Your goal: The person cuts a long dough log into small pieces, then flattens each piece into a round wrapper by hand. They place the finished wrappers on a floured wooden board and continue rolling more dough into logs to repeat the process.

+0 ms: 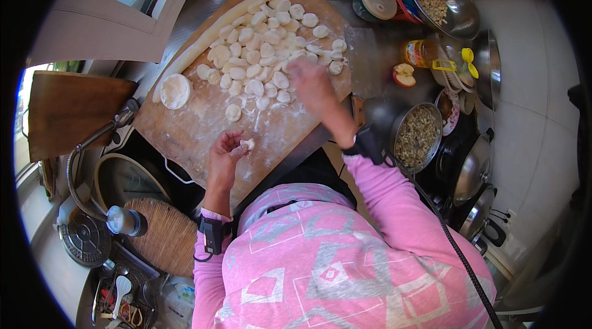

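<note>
A floury wooden board (179,125) lies in front of me, covered in its upper part by many small flattened dough pieces (253,57). Along its far left edge stretches a long dough rope (216,30). My left hand (224,149) is near the board's front edge, its fingers pinching a small white piece of dough (248,145). One dough piece (233,112) lies apart, just beyond that hand. Over the right side of the pile is my right hand (312,86), smeared by motion, so its fingers and anything in them cannot be made out. A round white floury dish (176,91) sits at the left.
To the right stand a metal bowl of chopped filling (418,138), a cut apple (404,75), a yellow-labelled oil bottle (422,53) and a steel bowl of pale bits (453,5). At the left are a bent faucet (92,144), a basin (129,178) and a woven round lid (160,236).
</note>
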{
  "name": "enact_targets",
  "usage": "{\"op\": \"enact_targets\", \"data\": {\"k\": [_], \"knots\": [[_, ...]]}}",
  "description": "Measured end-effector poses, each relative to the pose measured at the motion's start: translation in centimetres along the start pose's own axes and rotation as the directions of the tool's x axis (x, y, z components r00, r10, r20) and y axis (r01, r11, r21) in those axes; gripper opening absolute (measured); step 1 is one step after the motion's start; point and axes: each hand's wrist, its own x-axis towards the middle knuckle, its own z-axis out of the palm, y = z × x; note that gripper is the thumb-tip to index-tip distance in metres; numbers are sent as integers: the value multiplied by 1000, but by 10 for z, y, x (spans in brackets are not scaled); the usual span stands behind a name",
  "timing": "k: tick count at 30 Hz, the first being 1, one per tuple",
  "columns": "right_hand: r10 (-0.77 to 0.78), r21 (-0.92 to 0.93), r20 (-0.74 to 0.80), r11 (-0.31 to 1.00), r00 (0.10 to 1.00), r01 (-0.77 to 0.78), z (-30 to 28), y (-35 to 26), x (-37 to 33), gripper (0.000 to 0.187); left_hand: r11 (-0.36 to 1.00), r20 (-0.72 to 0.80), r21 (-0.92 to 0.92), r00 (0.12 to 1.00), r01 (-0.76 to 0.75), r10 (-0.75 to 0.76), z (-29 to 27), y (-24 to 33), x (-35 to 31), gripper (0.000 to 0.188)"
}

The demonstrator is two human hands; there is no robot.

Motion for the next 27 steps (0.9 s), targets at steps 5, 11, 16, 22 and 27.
{"op": "enact_targets", "data": {"k": [5,11,16,22,27], "knots": [[-225,367,268,923,937,116,51,-62,-75,21,997,-36,-8,997,-73,73,5,-3,5,29],[-28,354,440,924,898,-144,54,-66,-85,22,982,-33,-187,999,-8,2,4,-6,0,27],[-12,388,360,911,933,-138,48,-65,-84,16,972,80,-205,992,114,-100,6,-6,-5,16],[-229,307,316,943,921,129,46,-51,-88,12,974,207,-116,964,194,-168,-3,-3,-3,13],[-317,-111,268,928,910,356,37,-32,-85,11,971,387,-21,897,238,-211,-6,0,-6,11]]}}
